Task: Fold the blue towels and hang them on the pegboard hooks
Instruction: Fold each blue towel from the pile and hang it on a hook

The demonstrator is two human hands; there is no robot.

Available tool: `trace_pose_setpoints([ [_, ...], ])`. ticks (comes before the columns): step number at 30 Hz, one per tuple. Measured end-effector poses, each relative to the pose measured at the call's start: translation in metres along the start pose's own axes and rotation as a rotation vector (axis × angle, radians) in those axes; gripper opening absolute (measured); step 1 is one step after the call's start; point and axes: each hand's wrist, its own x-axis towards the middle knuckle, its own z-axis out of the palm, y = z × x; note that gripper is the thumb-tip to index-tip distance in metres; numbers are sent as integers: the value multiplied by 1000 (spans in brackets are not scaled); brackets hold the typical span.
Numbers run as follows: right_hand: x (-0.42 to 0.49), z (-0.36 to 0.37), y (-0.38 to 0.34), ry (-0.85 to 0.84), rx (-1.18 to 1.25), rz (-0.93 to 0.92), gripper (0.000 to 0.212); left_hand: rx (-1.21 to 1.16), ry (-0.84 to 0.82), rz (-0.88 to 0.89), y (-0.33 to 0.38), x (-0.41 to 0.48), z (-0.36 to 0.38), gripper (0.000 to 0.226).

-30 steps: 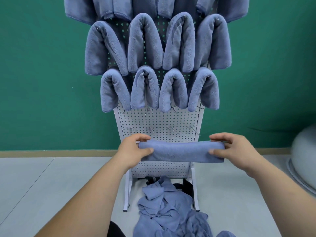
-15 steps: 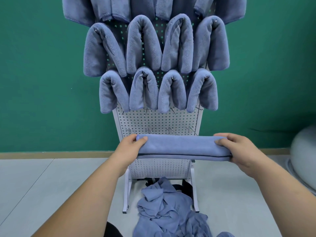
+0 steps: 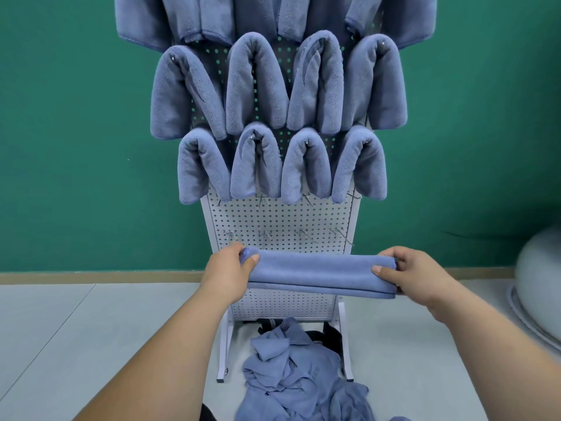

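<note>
The left hand (image 3: 226, 273) and the right hand (image 3: 416, 275) each grip one end of the folded blue towel (image 3: 318, 273), thumb in front and fingers curled round, so the long strip hangs flat in the air before the lower pegboard (image 3: 282, 220) — probably so the fold does not open. It is level, just below the free hooks (image 3: 267, 235), because the upper rows already carry hung towels (image 3: 258, 86) — the unfolded pile (image 3: 291, 378) lies on the floor.
</note>
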Motion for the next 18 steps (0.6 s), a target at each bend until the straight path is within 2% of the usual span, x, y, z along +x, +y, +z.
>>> trace_pose_setpoints([
  [3, 3, 9, 1, 41, -108, -27, 7, -17, 6, -40, 2, -1, 6, 43],
  [10, -8, 28, -19, 198, -187, -101, 9, -301, 20, -125, 22, -10, 7, 35],
  [14, -22, 48, -39, 197, -107, -146, 12, -512, -116, -107, 38, -21, 9, 24],
  [16, -27, 60, -44, 146, -71, -173, 17, -622, -211, -106, 46, -26, 13, 18],
  [18, -32, 72, -49, 67, 30, -179, 20, -707, -280, -117, 53, -31, 17, 20],
])
